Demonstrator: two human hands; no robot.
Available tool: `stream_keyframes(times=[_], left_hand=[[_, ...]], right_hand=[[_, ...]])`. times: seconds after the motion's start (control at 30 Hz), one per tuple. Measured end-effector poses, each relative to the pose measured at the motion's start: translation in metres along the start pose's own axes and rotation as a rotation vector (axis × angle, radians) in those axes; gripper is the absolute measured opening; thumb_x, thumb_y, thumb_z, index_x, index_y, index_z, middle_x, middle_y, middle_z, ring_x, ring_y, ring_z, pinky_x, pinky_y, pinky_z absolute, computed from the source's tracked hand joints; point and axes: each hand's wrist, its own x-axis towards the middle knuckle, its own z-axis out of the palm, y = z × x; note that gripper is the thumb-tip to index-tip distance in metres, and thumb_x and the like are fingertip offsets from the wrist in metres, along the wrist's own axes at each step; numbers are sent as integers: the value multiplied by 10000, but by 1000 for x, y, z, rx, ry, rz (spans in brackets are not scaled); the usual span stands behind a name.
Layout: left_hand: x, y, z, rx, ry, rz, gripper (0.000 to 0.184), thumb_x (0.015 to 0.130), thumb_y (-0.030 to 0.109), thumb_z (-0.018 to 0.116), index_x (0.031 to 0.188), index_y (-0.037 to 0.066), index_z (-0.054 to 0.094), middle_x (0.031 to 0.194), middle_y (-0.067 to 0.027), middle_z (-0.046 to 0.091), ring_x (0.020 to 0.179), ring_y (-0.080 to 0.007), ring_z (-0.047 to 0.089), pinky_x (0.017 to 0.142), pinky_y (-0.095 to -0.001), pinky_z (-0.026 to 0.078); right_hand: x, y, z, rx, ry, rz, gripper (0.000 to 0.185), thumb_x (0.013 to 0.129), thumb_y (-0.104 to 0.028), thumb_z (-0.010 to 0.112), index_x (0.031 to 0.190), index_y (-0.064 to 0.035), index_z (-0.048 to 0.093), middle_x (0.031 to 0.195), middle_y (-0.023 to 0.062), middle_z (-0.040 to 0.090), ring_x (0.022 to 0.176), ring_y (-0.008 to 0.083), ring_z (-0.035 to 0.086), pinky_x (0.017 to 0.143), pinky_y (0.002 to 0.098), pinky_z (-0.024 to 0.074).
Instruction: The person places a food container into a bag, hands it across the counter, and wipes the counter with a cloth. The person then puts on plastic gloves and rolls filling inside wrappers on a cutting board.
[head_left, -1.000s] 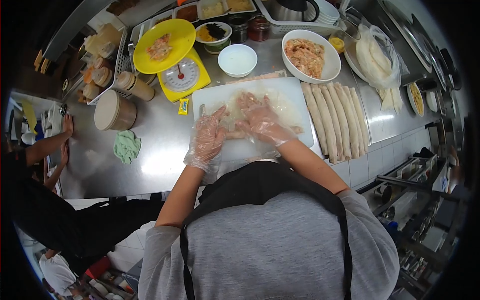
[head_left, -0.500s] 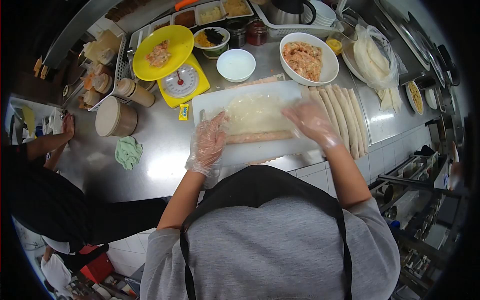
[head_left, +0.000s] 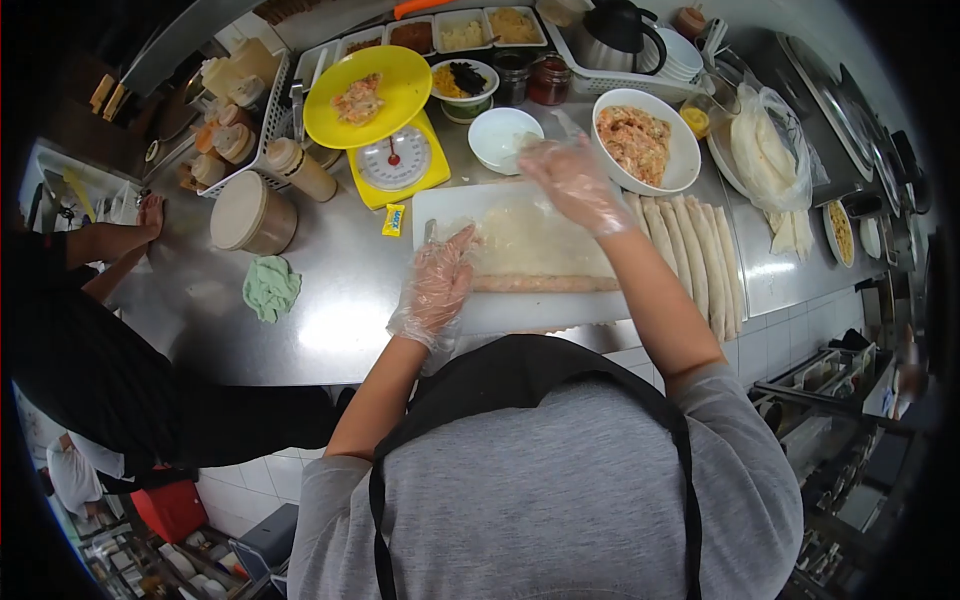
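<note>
Your steel counter (head_left: 330,320) carries the white cutting board (head_left: 500,317) directly before you. On the board lies a thin, pale wrapper sheet (head_left: 535,235), and to the board's right is the row of pale rolls (head_left: 690,255), side by side. Beyond the board's left corner stands the yellow scale (head_left: 432,185), with meat mixture on its pan; the filling bowl (head_left: 688,165) sits behind the rolls. Your gloved left hand (head_left: 440,283) is at the board's left side, fingers extended near the filling log's end; you can't tell from this view whether it grips anything. Your gloved right hand (head_left: 572,185), blurred, has its fingertips by the right rim of the small white bowl (head_left: 492,140); its opening is unclear. The filling log (head_left: 545,284) runs along the sheet's edge nearest you. A yellow packet (head_left: 393,220) lies just left of the board.
</note>
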Motion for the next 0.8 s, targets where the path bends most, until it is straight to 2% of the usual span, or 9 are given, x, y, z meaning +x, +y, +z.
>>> stream_keyframes(times=[0.1,0.17,0.23,0.27,0.33,0.37,0.47,0.6,0.8], left_hand=[[1,6,-2,23,43,-11,513,826,105,511,1329,95,412,1155,-127,591,1071,-345,514,1021,-446,301],[2,5,-3,-106,2,-94,482,812,72,498,1293,79,467,1219,-135,561,1243,-409,387,1057,-451,279],[1,4,-2,-129,4,-105,474,817,80,497,1290,79,472,1219,-133,561,1246,-409,385,1057,-453,277],[1,4,-2,-144,11,-118,465,822,88,496,1287,79,476,1220,-131,562,1250,-409,382,1056,-455,276],[2,5,-2,-74,34,-73,477,823,100,502,1298,92,459,1188,-133,574,1158,-387,442,1024,-453,304],[2,5,-2,-4,52,-23,489,825,113,509,1309,105,442,1157,-135,586,1067,-365,502,992,-451,333],[3,3,-3,-17,-20,-81,502,819,119,515,1315,121,439,1180,-145,574,1128,-390,469,993,-457,333],[2,-5,5,16,51,-25,499,817,122,515,1311,118,443,1226,-157,547,1200,-403,422,1001,-459,332],[1,-7,5,-88,62,-62,446,846,95,504,1288,68,453,1219,-182,556,1259,-387,388,1036,-441,307]], right_hand=[[-48,-2,-55,153,-134,234,501,936,-438,387,897,-10,644,866,210,609,892,375,558,851,448,409],[-95,6,-54,263,-63,266,480,933,-414,407,872,1,640,809,220,591,822,387,555,748,454,418],[-122,9,-60,13,-603,378,469,938,-412,397,1038,-13,623,1045,221,590,1028,346,539,887,444,400],[-138,6,-54,12,-605,379,469,938,-412,397,1038,-13,623,1045,221,590,1028,346,539,887,444,400],[-166,2,-33,-66,-355,192,533,947,-437,356,1276,-40,489,1349,181,431,1277,272,379,1054,476,261],[-156,-2,-33,-23,-529,302,598,947,-461,332,1403,-74,325,1490,109,242,1389,203,190,1111,519,97],[-122,1,11,-46,-331,186,608,945,-454,323,1410,-62,300,1478,123,269,1384,251,204,1115,506,97],[-58,-39,64,93,-345,-80,592,951,-445,307,1423,-89,283,1495,87,243,1392,234,184,1112,525,59],[-76,-4,86,-93,1,54,573,939,-497,309,1357,-118,409,1410,53,405,1331,193,321,1105,531,75]])
